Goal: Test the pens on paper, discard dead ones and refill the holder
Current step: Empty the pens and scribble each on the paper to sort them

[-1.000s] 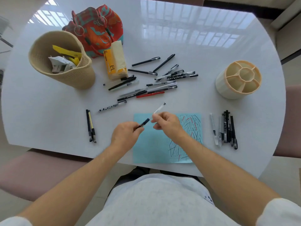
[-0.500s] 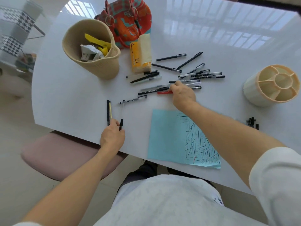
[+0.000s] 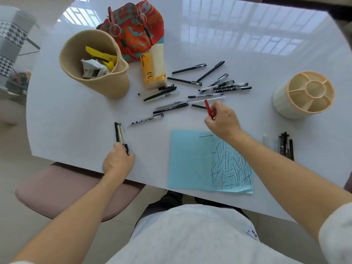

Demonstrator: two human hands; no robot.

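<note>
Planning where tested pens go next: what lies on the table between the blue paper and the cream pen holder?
In the head view, between the blue paper and the pen holder: bare white table, crossed only by the right forearm.

One blue paper sheet (image 3: 190, 161), one pen holder (image 3: 302, 95), one woven basket (image 3: 106, 80), one patterned bag (image 3: 137, 29), one tissue pack (image 3: 153, 68), two hands.

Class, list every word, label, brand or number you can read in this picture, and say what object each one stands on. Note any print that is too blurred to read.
Tissue pack: dark marks on its yellow side, too blurred to read.
Black pen: white print on its barrel, too small to read.
Clothing tag: dark marks, not legible.
Crumpled wrapper in the basket: print too blurred to read.
No text here can be read with certainty.
</note>
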